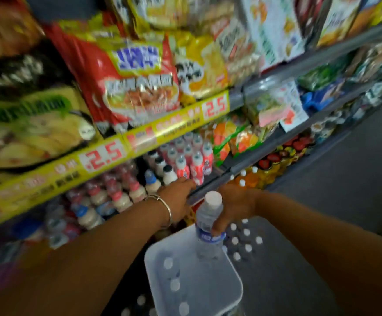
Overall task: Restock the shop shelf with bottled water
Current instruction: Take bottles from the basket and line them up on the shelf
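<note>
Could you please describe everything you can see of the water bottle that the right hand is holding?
The water bottle looks like clear plastic, with a white screw cap on top and a blue label band with white print around its middle. It is sealed and roughly upright, leaning slightly. The right hand grips it from the side, fingers curled over the label. It is held just above a translucent white tub, below the shelf edge. The picture is blurred, so the print is unreadable.

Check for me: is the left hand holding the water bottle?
No, the right hand grips the water bottle; the left hand reaches to the shelf.
</note>
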Demonstrator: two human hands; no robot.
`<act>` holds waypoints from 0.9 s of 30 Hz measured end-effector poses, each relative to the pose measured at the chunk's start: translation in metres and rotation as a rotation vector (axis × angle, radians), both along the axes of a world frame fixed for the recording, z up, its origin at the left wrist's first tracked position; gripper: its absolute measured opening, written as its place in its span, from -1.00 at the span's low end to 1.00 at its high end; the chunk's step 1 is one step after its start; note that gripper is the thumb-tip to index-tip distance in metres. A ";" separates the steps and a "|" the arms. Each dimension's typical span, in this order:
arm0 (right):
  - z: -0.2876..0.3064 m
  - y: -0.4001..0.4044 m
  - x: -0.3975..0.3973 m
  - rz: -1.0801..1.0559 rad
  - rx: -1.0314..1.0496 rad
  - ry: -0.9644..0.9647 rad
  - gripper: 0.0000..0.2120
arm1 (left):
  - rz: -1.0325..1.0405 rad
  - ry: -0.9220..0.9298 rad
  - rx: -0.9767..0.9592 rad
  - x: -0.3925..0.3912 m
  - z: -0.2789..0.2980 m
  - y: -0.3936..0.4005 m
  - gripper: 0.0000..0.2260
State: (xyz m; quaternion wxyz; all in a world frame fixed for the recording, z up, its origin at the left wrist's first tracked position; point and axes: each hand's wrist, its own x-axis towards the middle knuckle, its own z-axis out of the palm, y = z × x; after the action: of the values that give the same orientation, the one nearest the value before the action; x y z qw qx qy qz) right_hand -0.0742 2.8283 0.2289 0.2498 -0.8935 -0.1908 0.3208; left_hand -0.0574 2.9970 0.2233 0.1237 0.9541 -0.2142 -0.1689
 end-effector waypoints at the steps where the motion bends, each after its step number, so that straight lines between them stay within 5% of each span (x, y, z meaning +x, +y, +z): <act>1: 0.036 -0.005 0.004 -0.005 0.040 -0.023 -0.53 | 0.007 -0.014 -0.033 0.003 0.033 -0.004 -0.82; 9: 0.313 -0.039 0.017 -0.076 0.281 -0.313 -0.87 | -0.042 -0.259 -0.127 0.023 0.288 -0.028 -0.67; 15: 0.473 -0.055 0.023 -0.148 0.460 -0.549 -0.62 | -0.026 -0.457 -0.243 0.023 0.453 -0.037 -0.71; 18: 0.532 -0.055 0.040 -0.161 0.491 -0.665 -0.43 | 0.026 -0.458 -0.346 0.033 0.509 -0.035 -0.67; 23: 0.597 -0.051 0.082 -0.196 0.590 -0.759 -0.71 | 0.125 -0.476 -0.517 0.072 0.561 -0.022 -0.68; 27: 0.616 -0.043 0.135 -0.197 0.606 -0.787 -0.62 | 0.206 -0.478 -0.537 0.116 0.569 -0.009 -0.72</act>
State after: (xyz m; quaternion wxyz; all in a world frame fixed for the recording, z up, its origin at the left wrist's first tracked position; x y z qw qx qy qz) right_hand 0.0606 2.7852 0.8447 0.4360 -0.8478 -0.2700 -0.1353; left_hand 0.0590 2.9885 0.7925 0.3325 0.9166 -0.1767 0.1341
